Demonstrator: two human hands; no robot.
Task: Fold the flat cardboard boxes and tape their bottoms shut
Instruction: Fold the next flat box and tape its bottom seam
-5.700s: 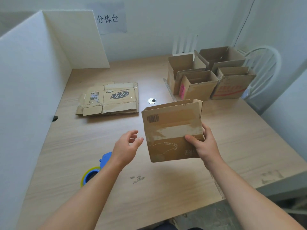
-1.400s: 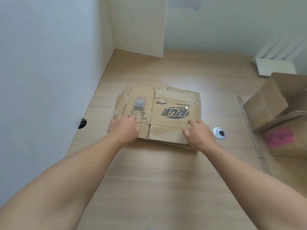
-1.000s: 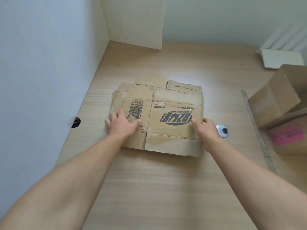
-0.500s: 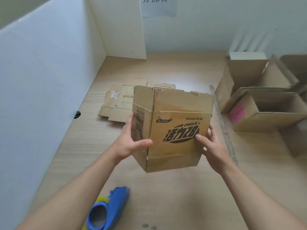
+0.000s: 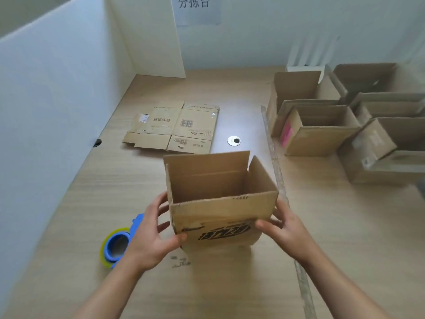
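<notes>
One open carton (image 5: 220, 215), gripped by left hand (image 5: 149, 242) and right hand (image 5: 287, 231); five erected cartons (image 5: 322, 137); wall sign (image 5: 195, 10) reads 分拣台.

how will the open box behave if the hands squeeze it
Probably light: the open box looks empty, and the left hand and right hand hold it by its sides. Its thin walls would likely flex or skew if squeezed.

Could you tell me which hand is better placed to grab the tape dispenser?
Left, probably: the left hand sits beside the tape dispenser; the right hand is across the box.
</notes>
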